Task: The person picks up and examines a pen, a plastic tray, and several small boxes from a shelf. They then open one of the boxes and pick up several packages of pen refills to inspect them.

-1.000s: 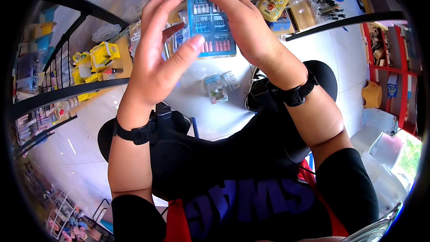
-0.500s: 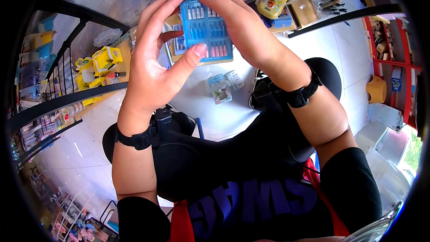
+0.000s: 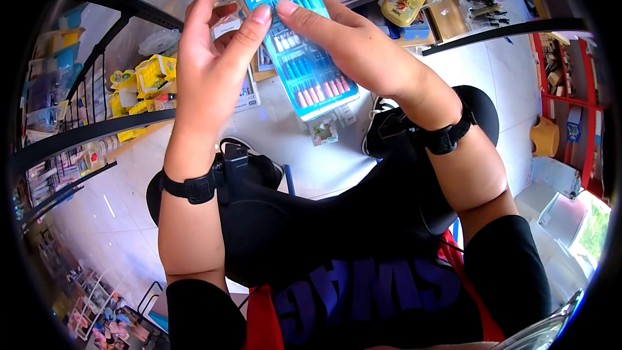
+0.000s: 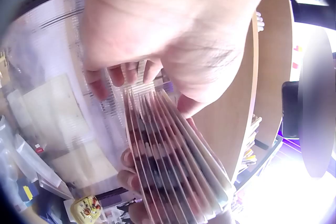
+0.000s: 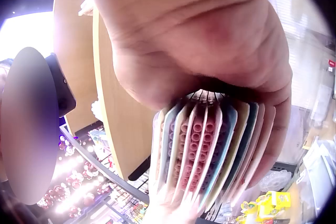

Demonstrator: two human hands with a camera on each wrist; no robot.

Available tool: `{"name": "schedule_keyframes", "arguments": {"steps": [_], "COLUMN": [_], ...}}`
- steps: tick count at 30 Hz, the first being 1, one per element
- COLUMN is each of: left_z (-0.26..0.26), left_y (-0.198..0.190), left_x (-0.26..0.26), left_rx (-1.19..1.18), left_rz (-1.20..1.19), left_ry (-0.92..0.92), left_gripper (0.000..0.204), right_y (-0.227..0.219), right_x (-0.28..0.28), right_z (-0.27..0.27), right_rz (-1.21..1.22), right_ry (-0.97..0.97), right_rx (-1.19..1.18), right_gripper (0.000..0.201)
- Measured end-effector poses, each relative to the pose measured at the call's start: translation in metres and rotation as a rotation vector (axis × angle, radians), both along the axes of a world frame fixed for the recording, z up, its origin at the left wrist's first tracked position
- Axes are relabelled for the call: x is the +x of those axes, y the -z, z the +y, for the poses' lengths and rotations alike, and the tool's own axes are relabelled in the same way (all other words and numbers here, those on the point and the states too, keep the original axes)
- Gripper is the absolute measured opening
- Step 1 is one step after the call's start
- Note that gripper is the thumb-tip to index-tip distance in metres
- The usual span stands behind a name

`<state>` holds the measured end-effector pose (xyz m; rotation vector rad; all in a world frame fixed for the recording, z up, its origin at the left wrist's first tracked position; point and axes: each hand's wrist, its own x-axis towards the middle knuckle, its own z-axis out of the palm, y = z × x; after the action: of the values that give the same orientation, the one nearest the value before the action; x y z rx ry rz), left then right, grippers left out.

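Between your two hands, held above the floor: stack of blister cards [image 3: 304,42], pinched by your left hand [image 3: 207,58] and right hand [image 3: 350,45], fingers curled round its upper end. Light, stiff, slippery plastic, likely to fan apart; grip across both long edges.

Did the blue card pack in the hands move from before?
Yes. The blue card pack has tilted, its bottom swinging right toward the black shoe on the floor, and its top has dropped into view.
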<state>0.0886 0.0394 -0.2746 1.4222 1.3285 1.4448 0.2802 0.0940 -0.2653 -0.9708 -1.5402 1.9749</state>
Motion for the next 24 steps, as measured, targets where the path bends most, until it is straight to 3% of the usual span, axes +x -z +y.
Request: {"name": "schedule_keyframes", "arguments": {"steps": [4, 15, 24], "left_z": [0.003, 0.0, 0.0], "left_y": [0.0, 0.0, -0.002], "left_x": [-0.01, -0.01, -0.01], "left_rx": [-0.036, -0.148, -0.151], "left_rz": [-0.126, -0.405, -0.426], "left_ry": [0.13, 0.021, -0.099], "left_gripper": [0.047, 0.031, 0.031], "right_y": [0.0, -0.007, 0.006], "right_x": [0.0, 0.002, 0.0], "right_z": [-0.004, -0.007, -0.003], "right_rz": [0.005, -0.008, 0.042], "right_ry": [-0.002, -0.068, -0.094], "right_rx": [0.053, -0.014, -0.038], "right_gripper": [0.072, 0.078, 0.082]}}
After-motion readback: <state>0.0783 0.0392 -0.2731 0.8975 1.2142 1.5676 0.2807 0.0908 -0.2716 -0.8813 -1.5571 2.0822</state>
